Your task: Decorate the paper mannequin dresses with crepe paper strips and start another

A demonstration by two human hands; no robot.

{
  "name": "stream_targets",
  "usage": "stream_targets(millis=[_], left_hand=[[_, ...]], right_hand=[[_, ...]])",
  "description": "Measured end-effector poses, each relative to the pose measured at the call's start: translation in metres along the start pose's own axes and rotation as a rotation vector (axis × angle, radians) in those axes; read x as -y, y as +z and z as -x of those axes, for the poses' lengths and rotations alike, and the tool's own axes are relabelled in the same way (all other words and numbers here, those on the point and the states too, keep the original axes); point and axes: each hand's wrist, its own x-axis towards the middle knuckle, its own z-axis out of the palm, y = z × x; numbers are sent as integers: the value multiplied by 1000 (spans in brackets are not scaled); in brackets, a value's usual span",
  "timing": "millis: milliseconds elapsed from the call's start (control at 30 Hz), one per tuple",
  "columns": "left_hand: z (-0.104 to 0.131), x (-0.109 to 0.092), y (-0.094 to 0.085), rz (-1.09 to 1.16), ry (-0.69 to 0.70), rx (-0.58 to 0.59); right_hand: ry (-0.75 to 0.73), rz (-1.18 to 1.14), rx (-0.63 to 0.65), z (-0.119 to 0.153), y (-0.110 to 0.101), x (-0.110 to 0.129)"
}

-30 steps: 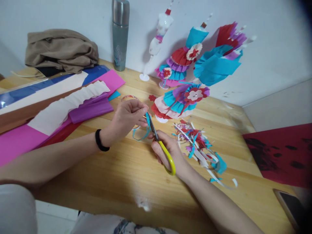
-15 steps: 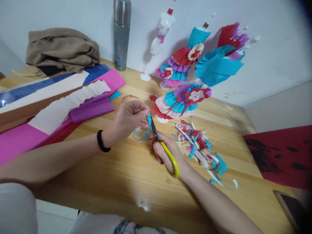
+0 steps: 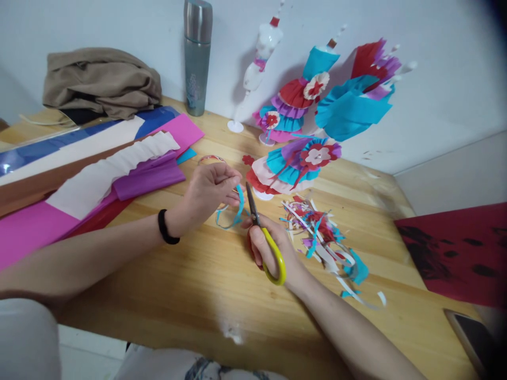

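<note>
Head view, frame centre: the left hand pinches a blue strip curling downward; to its right, the right hand grips scissors, blades slanting up-left, tips just beside the strip.

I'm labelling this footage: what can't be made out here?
Head view:
Strip: its pinched end, hidden by the left hand.
Scissors: lower half, partly behind the right hand.
Pink sheet: its left end, cut off by the frame edge.
Scraps: too small and tangled to count.
</note>
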Motion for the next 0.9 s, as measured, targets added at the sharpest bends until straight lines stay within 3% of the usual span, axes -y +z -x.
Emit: stream_targets(millis=[100,200,367,467,567,900], left_hand=[[0,-6,0,-6,30,-46],[0,-14,-1,-3,63,-83],[-4,-21,-6,29,54,-100],[-5,-22,-8,62,18,-111],[-6,-23,-8,102,-31,-106],[-2,-22,-9,163,-52,-32]], right_hand=[[36,-155,-19,0,0,-6],[-1,-131,6,0,-3,-6],[-221,430,232,0,-8,7],[-199,753,396,3,-2,15],[-177,906,483,6,2,21],[-184,827,555,28,-14,48]])
